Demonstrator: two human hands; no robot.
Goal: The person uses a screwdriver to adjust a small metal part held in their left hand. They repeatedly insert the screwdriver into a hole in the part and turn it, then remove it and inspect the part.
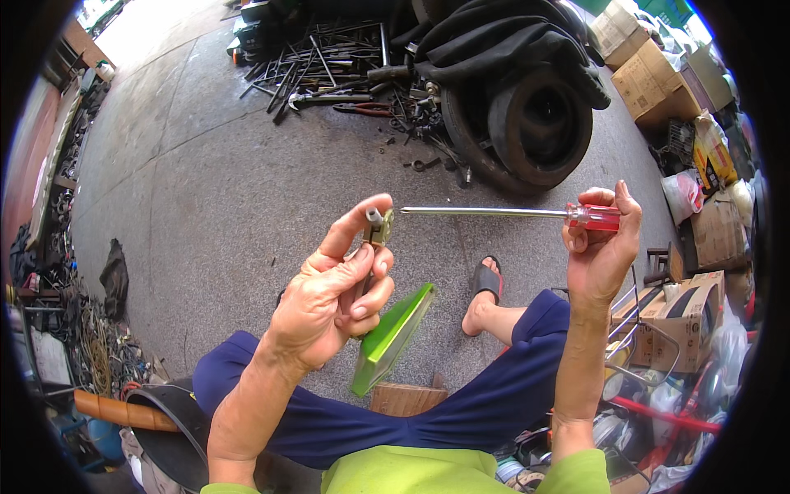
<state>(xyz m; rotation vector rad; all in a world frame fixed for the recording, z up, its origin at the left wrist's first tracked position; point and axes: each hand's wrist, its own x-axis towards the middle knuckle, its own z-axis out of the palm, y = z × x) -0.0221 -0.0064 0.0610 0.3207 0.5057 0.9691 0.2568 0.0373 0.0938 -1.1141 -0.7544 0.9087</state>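
Note:
Raised in front of me, my left hand [325, 296] pinches a small brass-coloured metal fitting [377, 230] with a grey round end, between thumb and fingers. My right hand [602, 247] grips the red handle of a screwdriver [485, 212]. Its long shaft lies level and points left, the tip close beside the fitting; whether the two touch, I cannot tell. Just below my left fingers is a bright green, flat, box-like object [393, 339], tilted; what supports it is unclear. Part of the fitting is hidden behind my fingers.
Ahead on the grey floor lie a heap of hand tools [329, 70], a hammer [337, 98] and stacked black tyres [539, 123]. Cardboard boxes [650, 82] and bags crowd the right. A wooden block [407, 399] sits between my legs; a black bucket [177, 436] stands at left.

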